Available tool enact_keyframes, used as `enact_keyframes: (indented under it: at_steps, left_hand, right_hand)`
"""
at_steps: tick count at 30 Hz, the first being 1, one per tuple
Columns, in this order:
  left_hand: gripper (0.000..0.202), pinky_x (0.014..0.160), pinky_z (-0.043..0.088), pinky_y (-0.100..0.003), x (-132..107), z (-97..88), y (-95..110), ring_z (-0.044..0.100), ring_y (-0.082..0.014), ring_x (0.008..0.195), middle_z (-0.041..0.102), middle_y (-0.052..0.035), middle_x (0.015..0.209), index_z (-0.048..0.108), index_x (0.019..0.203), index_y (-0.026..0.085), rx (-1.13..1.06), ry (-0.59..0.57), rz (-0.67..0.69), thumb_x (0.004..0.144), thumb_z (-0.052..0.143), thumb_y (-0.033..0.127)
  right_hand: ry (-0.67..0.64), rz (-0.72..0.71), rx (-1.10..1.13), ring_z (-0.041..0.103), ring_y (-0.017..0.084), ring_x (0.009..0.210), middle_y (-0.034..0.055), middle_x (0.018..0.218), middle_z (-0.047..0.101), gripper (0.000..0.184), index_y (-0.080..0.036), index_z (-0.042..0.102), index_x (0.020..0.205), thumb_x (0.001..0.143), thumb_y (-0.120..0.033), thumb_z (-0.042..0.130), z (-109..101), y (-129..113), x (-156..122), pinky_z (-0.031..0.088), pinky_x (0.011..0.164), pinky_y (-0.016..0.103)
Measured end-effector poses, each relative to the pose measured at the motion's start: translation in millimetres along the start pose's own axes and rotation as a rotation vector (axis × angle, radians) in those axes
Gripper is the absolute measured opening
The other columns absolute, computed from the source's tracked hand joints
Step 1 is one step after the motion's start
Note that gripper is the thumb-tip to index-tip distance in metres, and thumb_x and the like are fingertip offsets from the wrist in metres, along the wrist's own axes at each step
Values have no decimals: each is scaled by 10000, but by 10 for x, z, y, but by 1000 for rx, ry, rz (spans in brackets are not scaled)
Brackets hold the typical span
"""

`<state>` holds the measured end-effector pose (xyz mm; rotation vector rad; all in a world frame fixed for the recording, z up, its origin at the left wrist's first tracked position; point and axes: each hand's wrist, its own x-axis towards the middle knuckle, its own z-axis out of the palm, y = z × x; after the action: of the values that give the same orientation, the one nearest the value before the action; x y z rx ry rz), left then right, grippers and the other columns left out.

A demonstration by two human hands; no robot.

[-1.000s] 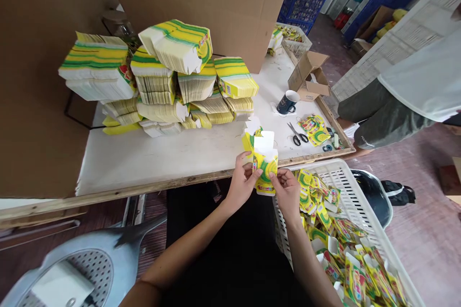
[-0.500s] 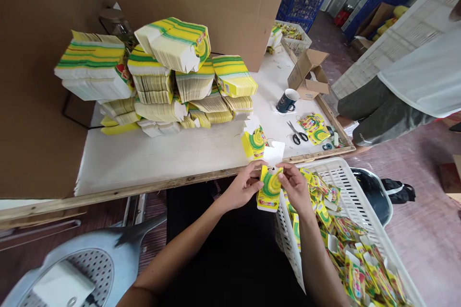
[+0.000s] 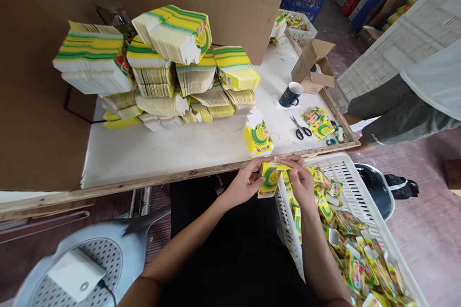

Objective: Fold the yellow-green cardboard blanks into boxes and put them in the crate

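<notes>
Between my two hands, over my lap at the table's front edge, is a small yellow and green carton (image 3: 269,183). My left hand (image 3: 248,184) is closed on its left side, thumb across the front. At the carton's top, my right hand (image 3: 299,178) has its fingers on the flap, which is bent forward over the opening. Just beyond, on the table, stands another yellow carton (image 3: 258,138) with white flaps up. Right of my lap, a white plastic basket (image 3: 355,187) holds many cartons and packets (image 3: 355,268), some with open ends.
Stacks of flat cartons (image 3: 173,67) stand at the table's back left, before a large cardboard sheet (image 3: 230,5). A mug (image 3: 290,95), scissors (image 3: 301,127), flattened packets (image 3: 318,123) and an open cardboard box (image 3: 313,69) sit to the right. Another person (image 3: 392,110) stands at far right.
The carton's raised white top flap has been folded down toward me, with my right fingers moving over it. My left hand keeps its hold. The view has shifted slightly.
</notes>
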<state>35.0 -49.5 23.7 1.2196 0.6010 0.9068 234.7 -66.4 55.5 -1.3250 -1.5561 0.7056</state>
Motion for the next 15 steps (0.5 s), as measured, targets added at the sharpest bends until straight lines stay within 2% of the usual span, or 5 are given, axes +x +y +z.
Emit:
enact_keyframes:
  at_steps: [2,5,7,10,15]
  left_hand:
    - [473,934,569,-327,1,-2,-16,662,-228,1167,601,-136,1396,495,1426,223,39,20,-2,964,581,279]
    - [501,970,560,-348,-2,10,-12,658,-231,1185,569,-145,1454,469,1461,224,87,25,4,968,556,252]
    - [526,1026,534,-372,-4,18,3,617,-252,1274,539,-159,1498,444,1485,222,94,-7,4,971,548,250]
    - [549,1058,511,-388,1,14,30,587,-271,1327,550,-178,1489,427,1492,209,40,-36,-13,968,571,285]
    - [572,910,550,-330,33,-9,84,698,-250,1110,678,-162,1306,474,1421,197,-116,28,-55,915,683,363]
  right_hand:
    - [-77,93,19,615,225,862,68,882,670,453,-233,781,1061,952,-611,557,-39,-44,8,507,773,358]
    - [-177,262,15,417,125,559,-48,640,484,465,-221,689,1254,878,-494,711,-36,-72,15,355,536,263]
    - [-167,287,-23,319,103,515,-83,606,397,473,-205,655,1262,855,-434,736,-2,-68,20,282,503,253]
    - [-129,266,-87,310,97,506,-96,589,387,403,-200,641,1202,858,-394,721,51,-60,22,274,506,249]
    - [-120,218,-121,318,113,488,-98,524,371,389,-214,650,1242,898,-393,687,78,-65,-2,286,508,257]
